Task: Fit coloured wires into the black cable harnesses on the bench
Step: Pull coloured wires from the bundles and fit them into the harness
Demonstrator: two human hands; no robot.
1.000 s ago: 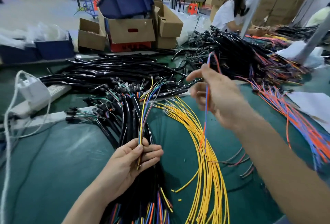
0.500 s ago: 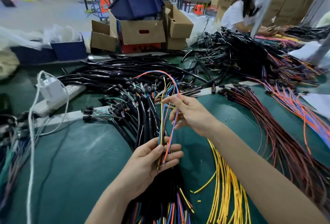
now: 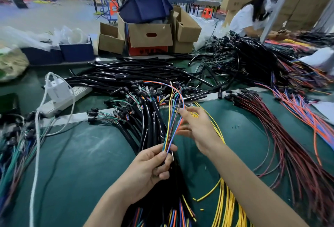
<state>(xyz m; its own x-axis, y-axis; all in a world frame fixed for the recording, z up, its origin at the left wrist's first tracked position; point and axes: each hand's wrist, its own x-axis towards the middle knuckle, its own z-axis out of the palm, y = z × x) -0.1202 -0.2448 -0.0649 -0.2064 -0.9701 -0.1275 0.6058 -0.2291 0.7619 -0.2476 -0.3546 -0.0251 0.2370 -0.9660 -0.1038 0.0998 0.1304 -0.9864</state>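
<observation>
The left hand (image 3: 148, 169) is holding a bunch of thin coloured wires (image 3: 169, 132): yellow, blue, green and orange. Its fingers (image 3: 163, 171) are curling tight around the bunch, and the thumb is pressing on it. The wires are standing up out of the fist and bending over in a loop at the far end. The right hand (image 3: 200, 131) is looking blurry. Its fingers (image 3: 182, 113) are spreading apart, loose, and touching the right side of the loop. The long black cable harnesses (image 3: 153, 118) are lying on the green worktop (image 3: 81, 154), under the left hand and just left of the wires. Loose yellow wires (image 3: 227, 208) are lying near, on the right.
</observation>
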